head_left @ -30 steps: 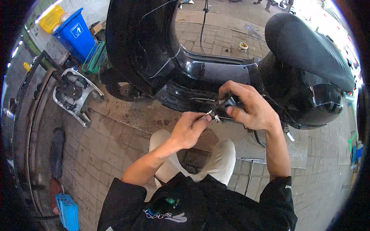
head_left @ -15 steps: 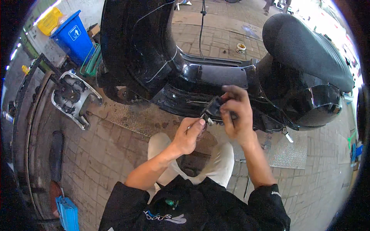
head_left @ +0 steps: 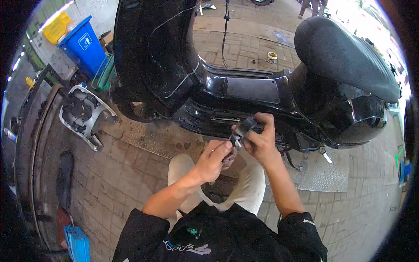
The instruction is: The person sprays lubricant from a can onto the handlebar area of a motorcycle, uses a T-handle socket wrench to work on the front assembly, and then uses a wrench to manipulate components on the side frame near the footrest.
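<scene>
My left hand (head_left: 214, 160) is closed, thumb on top, around the near end of a small part with a silvery metal tip (head_left: 237, 141). Just beyond it, my right hand (head_left: 263, 142) grips a black rounded piece (head_left: 247, 126) between thumb and bent fingers. The black piece meets or nearly meets the metal tip, and its exact kind is too blurred to tell. Both hands are over my knees, in front of the lower side of a black scooter (head_left: 248, 89). A wrench (head_left: 225, 118) lies along the scooter's lower ledge, beyond the hands.
A grey-white scooter cover panel (head_left: 85, 115) lies at the left, by a metal frame (head_left: 32, 170). Behind it stand a blue bin (head_left: 85, 46) and a green rack (head_left: 104, 72). A tape roll (head_left: 271, 57) sits on the far paving; a blue case (head_left: 76, 242) is at lower left.
My right hand has come lower and slightly left, its raised fingers now curled round the black piece. My left hand has shifted slightly. The wrench shows more fully.
</scene>
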The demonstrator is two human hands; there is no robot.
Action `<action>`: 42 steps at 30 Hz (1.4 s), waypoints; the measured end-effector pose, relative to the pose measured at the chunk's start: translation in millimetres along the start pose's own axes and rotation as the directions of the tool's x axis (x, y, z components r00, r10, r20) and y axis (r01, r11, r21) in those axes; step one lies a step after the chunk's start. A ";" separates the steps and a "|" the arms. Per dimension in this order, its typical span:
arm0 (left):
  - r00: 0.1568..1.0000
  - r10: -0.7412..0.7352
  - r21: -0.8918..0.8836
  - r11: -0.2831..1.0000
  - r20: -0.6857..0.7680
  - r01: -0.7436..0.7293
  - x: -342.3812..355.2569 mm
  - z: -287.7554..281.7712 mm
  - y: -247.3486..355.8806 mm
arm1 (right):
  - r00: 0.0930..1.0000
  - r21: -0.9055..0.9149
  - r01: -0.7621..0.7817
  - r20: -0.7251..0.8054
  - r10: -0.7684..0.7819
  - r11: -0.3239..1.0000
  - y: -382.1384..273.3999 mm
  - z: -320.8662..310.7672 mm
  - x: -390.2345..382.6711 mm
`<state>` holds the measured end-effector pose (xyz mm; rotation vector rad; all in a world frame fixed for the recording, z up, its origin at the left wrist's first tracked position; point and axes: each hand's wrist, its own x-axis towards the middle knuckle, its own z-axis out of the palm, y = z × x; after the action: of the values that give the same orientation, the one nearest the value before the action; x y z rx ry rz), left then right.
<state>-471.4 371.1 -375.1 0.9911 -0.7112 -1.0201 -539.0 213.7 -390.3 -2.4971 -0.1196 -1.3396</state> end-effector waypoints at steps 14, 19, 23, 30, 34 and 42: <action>0.910 0.136 0.429 0.902 -0.391 0.049 5.3 2.9 -10.9 | 0.879 0.253 -0.177 0.476 0.037 0.951 -25.3 -32.0 -24.1; 0.949 0.110 0.615 0.782 -0.295 0.100 14.8 0.1 -6.1 | 0.821 0.356 -0.381 0.555 0.135 0.853 -35.4 -35.5 -37.3; 0.945 0.068 0.562 0.817 -0.319 0.131 20.5 -6.6 -20.5 | 0.752 0.502 -0.558 0.643 0.146 0.661 -37.4 -46.5 -34.8; 0.943 0.158 0.607 0.793 -0.291 0.055 16.9 2.4 -59.8 | 0.730 0.611 -0.675 0.633 0.257 0.414 -8.1 -47.0 -26.6; 0.930 0.005 0.520 0.830 -0.368 0.201 12.8 9.5 -85.5 | 0.508 0.461 -0.861 0.789 0.346 0.213 10.6 -48.8 -15.2; 0.934 0.019 0.566 0.800 -0.356 0.199 11.4 15.9 -74.3 | 0.357 0.330 -0.934 0.822 0.444 0.139 27.1 -31.3 -38.6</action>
<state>-507.3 341.6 -436.3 1.7275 -0.7037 -0.6711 -580.0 181.1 -412.1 -1.5478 0.3417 0.0259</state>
